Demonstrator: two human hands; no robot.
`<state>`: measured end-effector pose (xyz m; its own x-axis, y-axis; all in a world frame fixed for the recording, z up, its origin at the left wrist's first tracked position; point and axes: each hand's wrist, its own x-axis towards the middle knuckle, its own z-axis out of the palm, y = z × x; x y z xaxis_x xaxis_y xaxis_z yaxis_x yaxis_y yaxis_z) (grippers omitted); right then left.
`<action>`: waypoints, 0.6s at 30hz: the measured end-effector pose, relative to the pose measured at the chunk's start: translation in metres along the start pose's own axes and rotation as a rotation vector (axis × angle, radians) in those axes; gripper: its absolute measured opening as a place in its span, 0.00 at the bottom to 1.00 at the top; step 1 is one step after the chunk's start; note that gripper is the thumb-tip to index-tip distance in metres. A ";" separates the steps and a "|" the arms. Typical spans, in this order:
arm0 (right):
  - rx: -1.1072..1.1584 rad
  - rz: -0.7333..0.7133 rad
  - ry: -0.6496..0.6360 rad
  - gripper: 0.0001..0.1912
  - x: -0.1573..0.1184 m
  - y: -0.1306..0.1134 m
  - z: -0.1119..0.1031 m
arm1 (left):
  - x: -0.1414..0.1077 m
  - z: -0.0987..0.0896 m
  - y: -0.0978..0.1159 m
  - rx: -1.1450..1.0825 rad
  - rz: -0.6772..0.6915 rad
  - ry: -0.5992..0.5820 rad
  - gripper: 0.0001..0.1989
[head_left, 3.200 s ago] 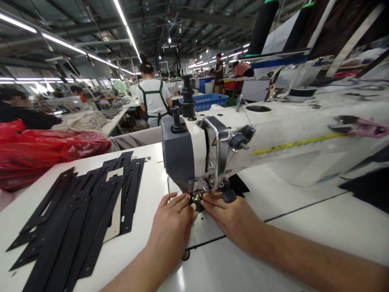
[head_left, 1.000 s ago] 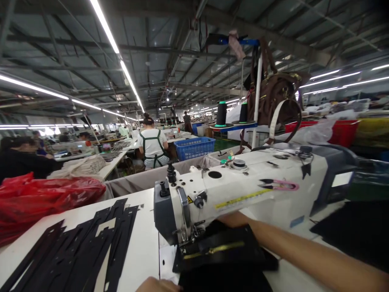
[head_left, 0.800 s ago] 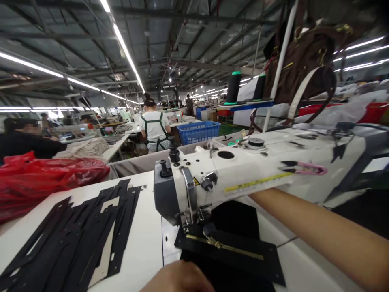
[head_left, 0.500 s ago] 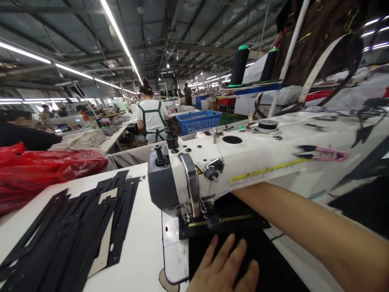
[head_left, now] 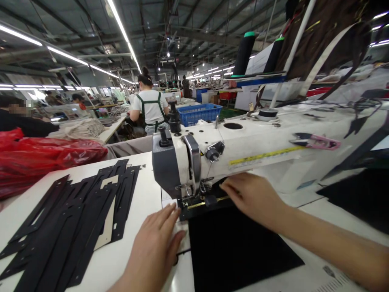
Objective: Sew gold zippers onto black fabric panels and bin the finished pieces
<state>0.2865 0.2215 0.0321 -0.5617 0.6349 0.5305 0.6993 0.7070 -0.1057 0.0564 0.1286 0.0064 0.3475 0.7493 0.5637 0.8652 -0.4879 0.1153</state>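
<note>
A black fabric panel (head_left: 240, 247) lies on the bed of a white sewing machine (head_left: 261, 150). Along its far edge, under the machine's presser foot, runs a zipper (head_left: 199, 205) with gold teeth on black tape. My left hand (head_left: 159, 235) rests with fingers stretched out, its fingertips at the left end of the zipper strip. Under the machine's arm, my right hand (head_left: 251, 192) is closed with fingers curled, pinching the black fabric near the zipper's right end. Its fingertips are partly hidden.
Black perforated strips (head_left: 75, 219) are piled on the white table at left, beside a red plastic bag (head_left: 51, 158). Thread cones (head_left: 244, 54) stand behind the machine. Pink-handled snips (head_left: 319, 141) lie on its arm. Beyond are a blue basket (head_left: 199, 115) and a co-worker (head_left: 150, 105).
My left hand has moved from the panel's front leftward to the zipper's left end. My right hand has come from behind the machine head into sight. More of the panel now shows.
</note>
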 end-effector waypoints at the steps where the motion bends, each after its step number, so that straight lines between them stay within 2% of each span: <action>1: 0.026 -0.053 -0.011 0.09 -0.002 -0.010 0.003 | 0.001 0.002 -0.006 0.044 0.023 -0.018 0.12; 4: 0.124 -0.148 -0.035 0.07 -0.010 -0.040 0.018 | 0.005 0.012 -0.014 0.065 0.086 -0.036 0.11; 6: 0.182 -0.137 -0.073 0.12 -0.013 -0.050 0.031 | 0.007 0.018 -0.014 0.043 0.091 -0.022 0.11; 10: 0.292 -0.141 -0.143 0.14 -0.015 -0.048 0.044 | 0.007 0.022 -0.014 -0.014 0.082 0.030 0.11; 18: 0.236 -0.191 -0.080 0.12 -0.010 -0.046 0.044 | 0.009 0.021 -0.014 -0.033 0.130 0.029 0.13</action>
<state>0.2409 0.1966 -0.0055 -0.7123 0.4999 0.4927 0.4613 0.8625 -0.2082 0.0549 0.1520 -0.0077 0.4452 0.6656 0.5989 0.8007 -0.5953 0.0665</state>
